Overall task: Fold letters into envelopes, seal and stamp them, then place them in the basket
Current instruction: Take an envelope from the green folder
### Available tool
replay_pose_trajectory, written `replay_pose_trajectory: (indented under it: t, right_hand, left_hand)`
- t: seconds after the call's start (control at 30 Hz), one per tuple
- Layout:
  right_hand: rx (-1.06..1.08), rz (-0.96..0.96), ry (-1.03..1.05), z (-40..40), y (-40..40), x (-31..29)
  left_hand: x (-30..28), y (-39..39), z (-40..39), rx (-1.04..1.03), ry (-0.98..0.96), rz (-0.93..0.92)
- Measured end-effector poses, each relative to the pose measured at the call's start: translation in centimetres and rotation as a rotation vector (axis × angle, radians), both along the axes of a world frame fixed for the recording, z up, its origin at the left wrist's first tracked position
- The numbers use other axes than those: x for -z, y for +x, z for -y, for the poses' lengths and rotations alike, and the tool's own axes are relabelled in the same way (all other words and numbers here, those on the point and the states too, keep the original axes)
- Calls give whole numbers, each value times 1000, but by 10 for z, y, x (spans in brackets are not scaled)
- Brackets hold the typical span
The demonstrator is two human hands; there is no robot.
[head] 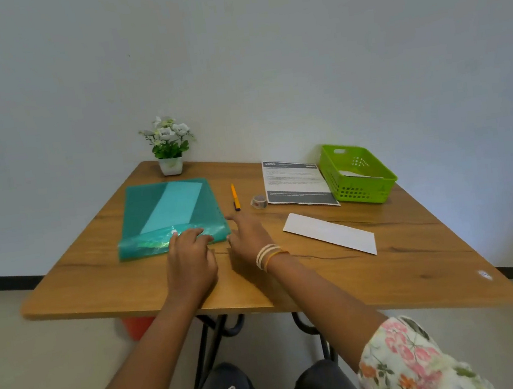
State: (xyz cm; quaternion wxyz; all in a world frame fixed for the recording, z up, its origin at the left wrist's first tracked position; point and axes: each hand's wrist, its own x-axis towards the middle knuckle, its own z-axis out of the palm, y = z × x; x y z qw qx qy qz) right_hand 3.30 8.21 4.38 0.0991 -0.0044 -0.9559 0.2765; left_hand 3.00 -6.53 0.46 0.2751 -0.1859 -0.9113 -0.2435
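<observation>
A teal plastic folder lies on the wooden table at the left, with a pale sheet showing through it. My left hand rests on the folder's near edge, fingers curled over the lifted flap. My right hand hovers beside the folder's near right corner, fingers apart, holding nothing. A printed letter lies flat at the back right. A white envelope lies to the right of my right hand. The green basket stands at the far right with a white paper inside.
An orange pen and a small tape roll lie between folder and letter. A potted flower plant stands at the back by the wall. An orange object shows under the table's near edge.
</observation>
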Motion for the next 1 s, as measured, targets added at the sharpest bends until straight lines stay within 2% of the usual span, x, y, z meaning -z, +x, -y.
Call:
replay_pose_trajectory:
  t: [0.17,0.23,0.43,0.57,0.67,0.73,0.8,0.9,1.0]
  right_hand:
    - [-131,286,143,38,-53,-24]
    - [-143,338,167,42,-66,-29]
    - [-155,255,317,24,-57,-28]
    - [-96,106,369,-4,-34,-21]
    - [-91,97,417,-17,-18,-13]
    - [-113,144,463,-23,-13,-9]
    - [-163,212,502,-26,-8,-7]
    - [-232,269,620,-25,2,3]
    - [-232,279,700,-23,7,13]
  left_hand:
    - [-4,3,11,-87,51,19]
    - [-7,2,10,-94,39,6]
    - [-6,0,22,-106,80,-54]
    - [-21,-12,31,-131,196,-166]
    - [-33,-22,40,-137,293,-186]
    - [-38,-27,43,-100,325,-77]
    - [-37,-34,43,-41,288,137]
    - [-25,-39,42,-46,51,437]
    - [-13,-36,41,-113,29,502]
